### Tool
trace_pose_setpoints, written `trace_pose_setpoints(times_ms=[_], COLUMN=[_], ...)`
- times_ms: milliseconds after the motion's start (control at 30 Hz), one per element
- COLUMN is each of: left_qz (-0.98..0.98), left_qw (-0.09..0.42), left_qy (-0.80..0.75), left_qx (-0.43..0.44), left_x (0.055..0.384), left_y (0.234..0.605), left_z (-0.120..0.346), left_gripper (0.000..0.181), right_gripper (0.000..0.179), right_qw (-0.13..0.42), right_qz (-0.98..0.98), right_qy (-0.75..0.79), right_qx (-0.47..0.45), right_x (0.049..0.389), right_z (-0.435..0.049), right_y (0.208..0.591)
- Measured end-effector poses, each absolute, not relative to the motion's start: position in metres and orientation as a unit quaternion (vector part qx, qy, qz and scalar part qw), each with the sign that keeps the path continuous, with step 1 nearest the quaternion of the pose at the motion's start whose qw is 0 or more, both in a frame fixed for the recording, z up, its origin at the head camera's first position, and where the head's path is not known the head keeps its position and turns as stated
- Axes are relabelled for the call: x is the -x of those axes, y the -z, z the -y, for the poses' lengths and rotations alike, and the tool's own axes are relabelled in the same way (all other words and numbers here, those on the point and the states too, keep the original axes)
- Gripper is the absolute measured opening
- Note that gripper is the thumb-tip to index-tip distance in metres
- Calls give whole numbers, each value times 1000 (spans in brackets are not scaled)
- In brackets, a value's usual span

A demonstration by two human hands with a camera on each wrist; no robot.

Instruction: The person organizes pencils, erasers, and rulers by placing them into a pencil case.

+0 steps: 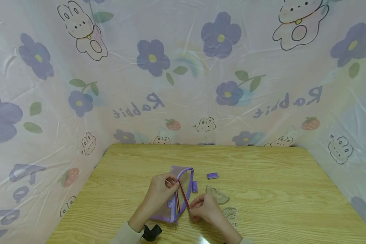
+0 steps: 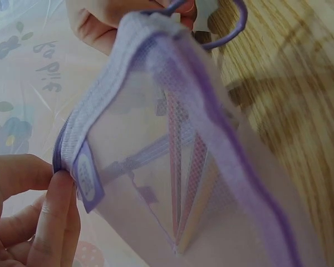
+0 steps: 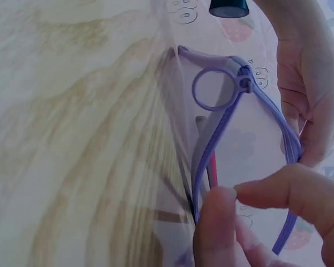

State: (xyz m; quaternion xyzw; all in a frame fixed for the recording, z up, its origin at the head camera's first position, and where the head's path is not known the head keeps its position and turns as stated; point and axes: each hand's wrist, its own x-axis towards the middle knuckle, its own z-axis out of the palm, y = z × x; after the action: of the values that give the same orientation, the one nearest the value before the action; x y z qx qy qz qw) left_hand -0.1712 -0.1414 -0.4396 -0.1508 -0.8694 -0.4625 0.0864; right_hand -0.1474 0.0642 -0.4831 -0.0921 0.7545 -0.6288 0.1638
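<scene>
My left hand pinches the zipper edge of a purple mesh pencil case, whose mouth gapes toward the right. Slim red pencils show at that mouth in the head view. My right hand is beside the opening, thumb and forefinger pinching the lower end of one red pencil. Through the mesh in the left wrist view, several pencils lie inside, reddish and pale orange. A ring-shaped zipper pull hangs at the case's end in the right wrist view.
Two purple erasers lie right of the case, one close against it. Two clear protractors lie on the wooden table, one partly behind my right forearm. A black wrist device sits under my left wrist. A printed curtain surrounds the table.
</scene>
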Motion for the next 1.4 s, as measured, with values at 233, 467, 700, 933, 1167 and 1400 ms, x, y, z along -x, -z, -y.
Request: trace_pose_setpoints(times_ms=[233,467,700,933,1167,1400], left_qz=[870,875,875,876,876,875], left_qw=[95,97,103,102,103,100], left_qy=[459,450,449,450,451,453], left_qx=[151,151,148,140,135,139], left_x=[172,172,172,171,170,170], left_y=[441,440,440,440,439,437], left_z=[141,141,141,141,141,141], left_gripper=[5,4,5,5,5,4], right_gripper=[20,20,19,19,16,19], right_qw=[216,235,246,255,268,263], right_qz=[-690,-642,-613,-604,-585,-585], right_qy=[689,728,748,753,764,765], right_qx=[53,50,63,62,57,67], right_x=[150,151,151,151,151,150], right_z=[-59,-50,-42,-38,-34,-32], right_y=[485,479,477,475,475,475])
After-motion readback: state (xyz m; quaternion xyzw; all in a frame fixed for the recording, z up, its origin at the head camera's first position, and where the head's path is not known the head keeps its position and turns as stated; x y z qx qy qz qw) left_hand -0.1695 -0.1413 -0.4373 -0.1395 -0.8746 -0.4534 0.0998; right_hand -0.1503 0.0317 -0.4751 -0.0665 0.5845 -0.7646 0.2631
